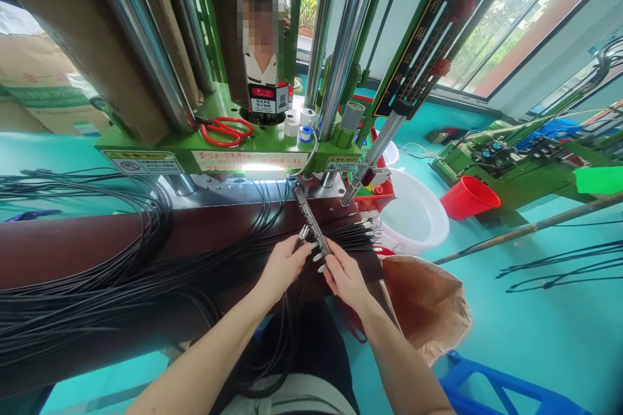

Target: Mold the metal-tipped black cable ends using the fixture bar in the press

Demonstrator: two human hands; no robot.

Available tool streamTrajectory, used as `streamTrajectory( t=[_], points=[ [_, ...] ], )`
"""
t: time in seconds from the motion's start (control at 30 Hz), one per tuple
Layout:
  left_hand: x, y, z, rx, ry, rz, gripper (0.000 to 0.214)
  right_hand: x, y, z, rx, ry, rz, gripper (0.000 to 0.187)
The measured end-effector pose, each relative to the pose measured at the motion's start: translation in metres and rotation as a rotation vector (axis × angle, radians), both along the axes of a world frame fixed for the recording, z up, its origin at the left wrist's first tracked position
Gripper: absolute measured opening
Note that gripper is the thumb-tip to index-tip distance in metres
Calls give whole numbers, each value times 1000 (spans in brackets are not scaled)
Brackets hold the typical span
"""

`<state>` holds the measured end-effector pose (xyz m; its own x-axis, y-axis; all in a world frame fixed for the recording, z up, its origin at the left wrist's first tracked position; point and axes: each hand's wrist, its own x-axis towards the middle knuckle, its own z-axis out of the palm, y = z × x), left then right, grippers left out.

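My right hand (pixel 346 275) grips the near end of a narrow metal bar (pixel 312 219), a fixture with slots along its length. The bar points away from me, its far end near the front of the green machine. Several small silver connectors stick out around its near end. My left hand (pixel 286 262), fingers pinched, holds a black cable with a silver connector (pixel 302 233) beside the bar's left side. More black cable (pixel 287 331) hangs below this hand over my lap. A bundle of black cables (pixel 353 237) with silver ends lies just beyond my right hand.
Long black cables (pixel 111 279) cover the brown table (pixel 73 240) at left. The green machine (pixel 272 142) carries red-handled scissors (pixel 226 131) and white spools (pixel 292 126). A paper bag (pixel 428 305), a white tub (pixel 413 211) and a red bucket (pixel 470 198) stand at right.
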<state>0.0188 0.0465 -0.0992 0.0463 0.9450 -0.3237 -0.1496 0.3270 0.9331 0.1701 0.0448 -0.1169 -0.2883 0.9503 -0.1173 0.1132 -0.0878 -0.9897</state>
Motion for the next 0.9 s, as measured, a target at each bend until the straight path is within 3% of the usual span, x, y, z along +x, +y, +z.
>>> streamTrajectory(
  t=[0.1,0.17,0.27,0.37,0.57,0.7,0.9],
  points=[
    [-2,2,0,100,4,65,24,1,1,-3,-34,84,-27,51],
    [-6,3,1,151,-53,175,24,3,2,-5,-71,169,-52,52],
    [-11,3,4,93,-204,293,27,6,3,-7,-116,258,-75,52],
    [-11,1,5,12,-280,230,30,7,3,-8,-116,255,-56,51],
    [-4,-2,1,-16,-82,92,30,8,2,-8,-75,191,5,47],
    [-7,-2,4,-31,-125,35,32,8,2,-4,-70,175,25,47],
    [-8,-3,4,11,-173,59,31,8,2,-3,-92,164,3,50]
  ],
)
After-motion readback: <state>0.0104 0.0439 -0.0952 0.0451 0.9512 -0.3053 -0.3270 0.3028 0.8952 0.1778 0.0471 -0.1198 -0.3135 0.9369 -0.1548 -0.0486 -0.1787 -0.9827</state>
